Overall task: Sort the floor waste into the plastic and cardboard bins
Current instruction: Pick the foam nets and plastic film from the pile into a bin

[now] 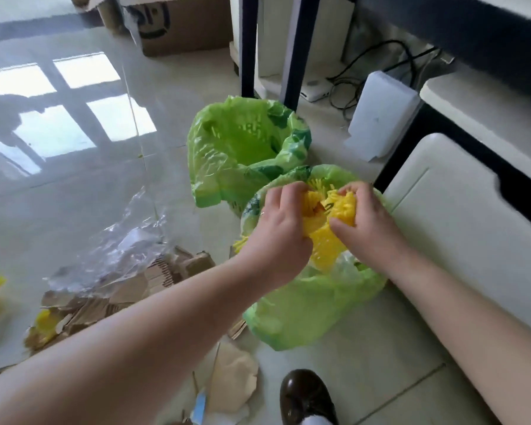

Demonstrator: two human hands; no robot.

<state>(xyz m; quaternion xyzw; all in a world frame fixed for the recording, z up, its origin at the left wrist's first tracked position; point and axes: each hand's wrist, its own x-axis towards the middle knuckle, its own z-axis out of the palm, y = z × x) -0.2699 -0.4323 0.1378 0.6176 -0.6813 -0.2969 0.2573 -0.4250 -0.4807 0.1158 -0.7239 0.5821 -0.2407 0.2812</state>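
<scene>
Two bins lined with green plastic bags stand on the tiled floor. The far bin (pixel 227 167) gapes wide. Over the mouth of the near bin (pixel 304 305), both hands squeeze a crumpled yellow plastic piece (pixel 325 240). My left hand (pixel 278 228) grips its left side, and my right hand (pixel 368 222) grips its right side. A pile of torn cardboard (pixel 120 289) lies on the floor to the left, under a sheet of clear plastic film (pixel 126 237). Small yellow plastic scraps (pixel 45 320) lie in the pile and at the left edge.
A brown shoe (pixel 307 397) stands below the near bin, beside crumpled beige paper (pixel 233 375). A white cabinet (pixel 472 216) is on the right. A white box (pixel 380 115), cables and dark table legs (pixel 292 50) are behind the bins. A large cardboard box (pixel 184 23) sits at the back.
</scene>
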